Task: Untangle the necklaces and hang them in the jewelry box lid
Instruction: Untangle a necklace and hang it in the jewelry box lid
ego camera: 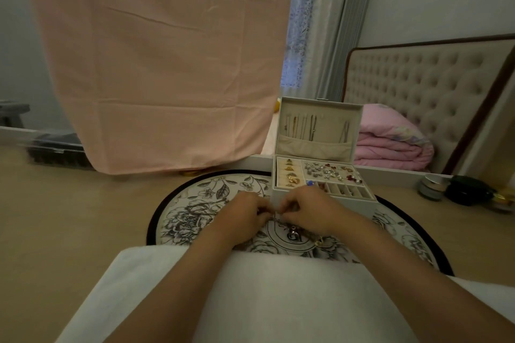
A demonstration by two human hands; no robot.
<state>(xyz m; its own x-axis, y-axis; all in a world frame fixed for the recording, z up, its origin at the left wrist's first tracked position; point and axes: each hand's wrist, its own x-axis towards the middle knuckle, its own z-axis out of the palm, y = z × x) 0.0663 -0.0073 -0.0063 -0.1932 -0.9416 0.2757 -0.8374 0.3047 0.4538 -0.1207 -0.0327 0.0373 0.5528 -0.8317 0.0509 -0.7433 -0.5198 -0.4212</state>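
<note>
A tangle of thin necklaces (292,231) with small pendants lies on a round floral mat (195,214), just in front of an open cream jewelry box (320,198). My left hand (245,214) and my right hand (306,211) meet above the tangle, and the fingertips of both pinch a chain between them. The box lid (354,111) stands upright, with several chains hanging inside it above a fabric pocket. The box's tray holds rings and earrings in compartments.
A pink cloth (156,64) hangs at the back left, covering a mirror. Small jars (432,188) and a dark pot (468,189) stand at the right on the wooden top. A white cloth (278,295) covers my lap.
</note>
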